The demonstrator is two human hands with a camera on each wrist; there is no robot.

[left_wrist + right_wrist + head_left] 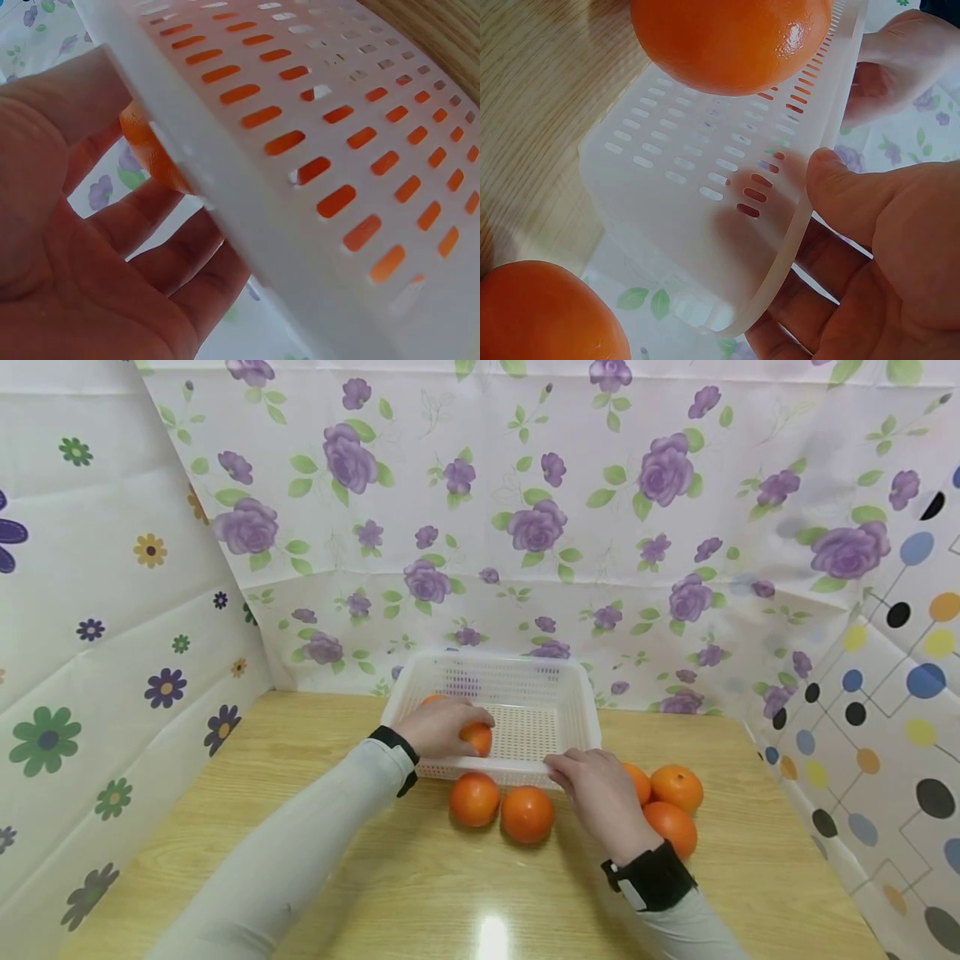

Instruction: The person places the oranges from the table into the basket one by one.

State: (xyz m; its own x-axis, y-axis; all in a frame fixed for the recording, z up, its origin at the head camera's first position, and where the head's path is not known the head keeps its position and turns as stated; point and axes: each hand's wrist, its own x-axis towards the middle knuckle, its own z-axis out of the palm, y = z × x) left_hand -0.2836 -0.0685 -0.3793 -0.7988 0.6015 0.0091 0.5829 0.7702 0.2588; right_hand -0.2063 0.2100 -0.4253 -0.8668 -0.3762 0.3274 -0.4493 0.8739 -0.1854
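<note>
A white perforated plastic basket point(577, 693) stands against the back of the table. Inside its left part, my left hand point(442, 727) holds an orange point(478, 739), fingers over the top and thumb at the near side. Behind that hand another orange point(432, 699) peeks out, mostly hidden. My right hand point(600, 793) grips the basket's near right rim, and in the right wrist view the thumb point(840, 191) lies outside the wall with the fingers inside. Two oranges, one left point(475, 799) and one right point(528, 815), sit on the table before the basket.
Beside my right hand three oranges are grouped: one partly covered point(636, 781), one behind point(677, 789) and one nearer point(671, 828). A wooden table point(420, 893) lies under everything. Patterned sheets point(480, 527) hang at the back and both sides.
</note>
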